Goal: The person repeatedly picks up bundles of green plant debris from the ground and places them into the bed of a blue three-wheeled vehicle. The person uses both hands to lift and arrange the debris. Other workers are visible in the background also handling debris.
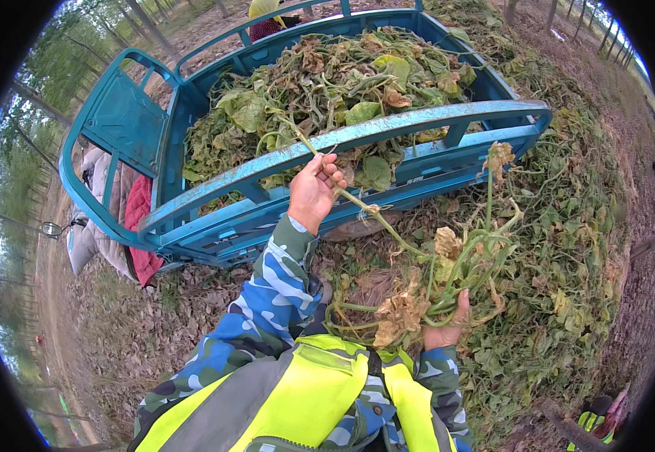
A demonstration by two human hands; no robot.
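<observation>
My left hand (317, 189) grips a long pale-green vine stem (387, 226) just beside the upper rail of a blue metal cargo bed. The stem's upper end reaches over the rail towards a heap of wilted vines and leaves (327, 85) inside the bed. Low at the centre right, my right hand (449, 325) holds a looped bunch of green vine stems (468, 260) with dry brown leaves hanging from it. The two hands are apart, with the stem running between them.
The blue cargo bed (344, 134) spans the upper middle; jackets (141, 226) hang at its left end near a mirror (51, 229). A thick pile of vines (553, 305) covers the ground at right. A person (264, 20) is behind the bed; another, partly visible (595, 421), at lower right.
</observation>
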